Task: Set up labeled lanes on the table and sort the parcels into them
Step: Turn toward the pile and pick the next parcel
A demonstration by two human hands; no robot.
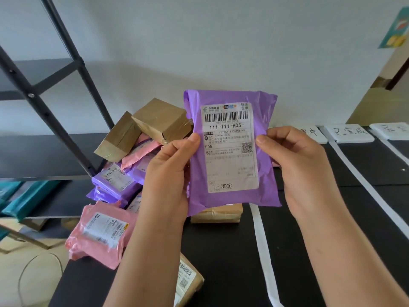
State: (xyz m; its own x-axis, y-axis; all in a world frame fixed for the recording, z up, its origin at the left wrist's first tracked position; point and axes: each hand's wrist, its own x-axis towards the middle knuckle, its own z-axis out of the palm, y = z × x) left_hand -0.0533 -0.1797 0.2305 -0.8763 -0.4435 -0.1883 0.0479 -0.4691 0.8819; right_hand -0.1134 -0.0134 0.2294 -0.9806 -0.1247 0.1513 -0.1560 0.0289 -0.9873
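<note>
1. Head view: our left hand (168,167) and right hand (296,167) each pinch a side edge of the purple parcel (230,200), held upright between them above the worktop (285,240).
2. We should read its label (230,147), code H05, before moving.
3. Then match a lane card (349,133) beyond the right hand.
</note>
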